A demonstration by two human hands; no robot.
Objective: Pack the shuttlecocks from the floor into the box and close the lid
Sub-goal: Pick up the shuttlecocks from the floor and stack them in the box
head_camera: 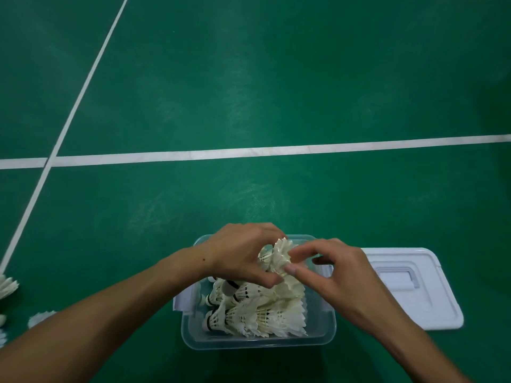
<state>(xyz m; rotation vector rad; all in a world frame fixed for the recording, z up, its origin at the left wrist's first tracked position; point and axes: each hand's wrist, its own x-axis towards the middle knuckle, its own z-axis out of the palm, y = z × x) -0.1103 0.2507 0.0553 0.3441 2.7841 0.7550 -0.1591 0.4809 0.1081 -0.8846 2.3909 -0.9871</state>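
Observation:
A clear plastic box [257,344] stands on the green floor at the bottom centre, holding several white feather shuttlecocks [260,316] lying on their sides. Above its far half, my left hand [243,255] grips a shuttlecock [279,255] from the left, fingers curled round it. My right hand [331,269] pinches the same shuttlecock's feathers with thumb and fingertips from the right. The white lid [414,288] lies flat on the floor just right of the box.
More loose shuttlecocks [8,286] lie on the floor at the far left edge, one [38,317] beside my left forearm. White court lines [249,153] cross the green floor beyond the box.

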